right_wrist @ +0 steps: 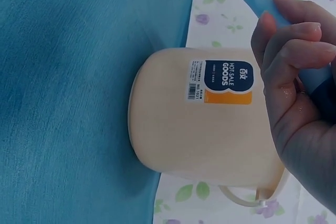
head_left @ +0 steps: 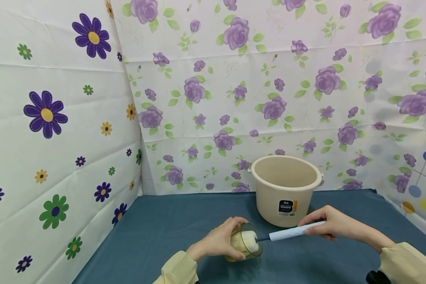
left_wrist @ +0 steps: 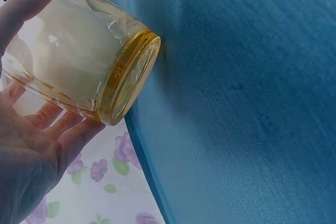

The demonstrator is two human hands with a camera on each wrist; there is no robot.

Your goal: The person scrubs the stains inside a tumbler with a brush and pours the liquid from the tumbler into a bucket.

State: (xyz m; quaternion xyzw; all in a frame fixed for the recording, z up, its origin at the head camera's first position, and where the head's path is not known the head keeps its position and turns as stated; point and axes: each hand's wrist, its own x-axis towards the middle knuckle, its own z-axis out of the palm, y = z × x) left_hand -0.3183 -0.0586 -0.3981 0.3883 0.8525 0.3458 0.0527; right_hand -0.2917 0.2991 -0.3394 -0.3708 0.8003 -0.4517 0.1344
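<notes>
My left hand [head_left: 218, 240] grips a clear, amber-tinted drinking glass [left_wrist: 118, 80], tilted on its side with the mouth facing right. Inside the glass sits the white sponge head [head_left: 249, 240] of a cup brush. From the glass mouth, the brush's dark neck runs to its light blue handle [head_left: 291, 232]. The fingers of my right hand [head_left: 335, 223] curl round the far end of that handle. In the left wrist view, the thumb and fingers lie on opposite sides of the glass, its thick base close to the blue cloth.
A beige plastic bucket [head_left: 285, 197] with a label stands upright behind the brush handle, near the back edge of the table. Dark blue cloth [head_left: 184, 221] covers the table. Flower-patterned sheets [head_left: 213, 98] hang at the back and left.
</notes>
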